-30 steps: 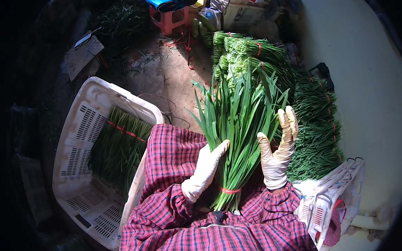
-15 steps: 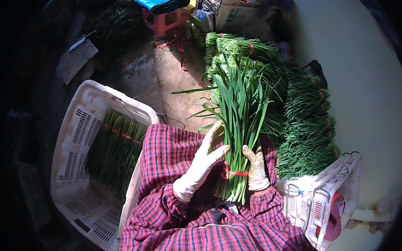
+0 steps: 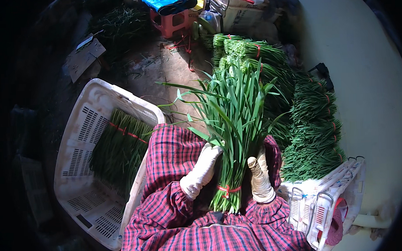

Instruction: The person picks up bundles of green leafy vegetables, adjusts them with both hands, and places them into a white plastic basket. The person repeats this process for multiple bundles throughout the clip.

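Note:
My left hand (image 3: 201, 167), in a pale glove, presses against the left side of a loose-topped bunch of long green leaves (image 3: 234, 115), its fingertips partly hidden among them. My right hand (image 3: 260, 178), in a stained pale glove, grips the bunch's right side, fingers partly behind it. A red tie (image 3: 227, 189) circles the pale stems low down, over my plaid-covered lap.
A white plastic crate (image 3: 77, 143) at left holds tied greens (image 3: 118, 155). Stacked tied bunches (image 3: 314, 130) stand ahead and right, behind another white crate (image 3: 344, 182). A red stool (image 3: 173, 22), cardboard (image 3: 79, 63) and a pale floor or surface (image 3: 359, 98) surround them.
My right hand has moved leftward from spread fingers onto the bunch, then slightly down. My left hand's fingers have closed in among the leaves, whose tops have spread out to the left.

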The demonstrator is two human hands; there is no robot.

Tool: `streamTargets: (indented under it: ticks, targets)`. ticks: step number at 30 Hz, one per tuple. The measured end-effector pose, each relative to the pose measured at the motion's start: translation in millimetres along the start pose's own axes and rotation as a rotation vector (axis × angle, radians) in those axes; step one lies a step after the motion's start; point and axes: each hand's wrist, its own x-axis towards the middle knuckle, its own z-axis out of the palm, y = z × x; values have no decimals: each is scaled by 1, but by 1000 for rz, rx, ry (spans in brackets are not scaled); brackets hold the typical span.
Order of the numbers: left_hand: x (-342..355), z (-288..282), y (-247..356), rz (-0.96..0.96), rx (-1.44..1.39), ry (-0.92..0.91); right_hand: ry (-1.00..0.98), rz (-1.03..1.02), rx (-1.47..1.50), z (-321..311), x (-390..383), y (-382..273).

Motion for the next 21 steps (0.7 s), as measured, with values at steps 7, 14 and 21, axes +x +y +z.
streamTargets:
  ticks: [7,14,21]
  targets:
    - [-3,9,7,44,-41,132,206,107,-224,23,24,-28]
    - [-4,8,3,16,-144,133,210,8,-231,23,14,-32]
    - [-1,2,-4,-47,-168,103,270,-70,-164,19,10,-21]
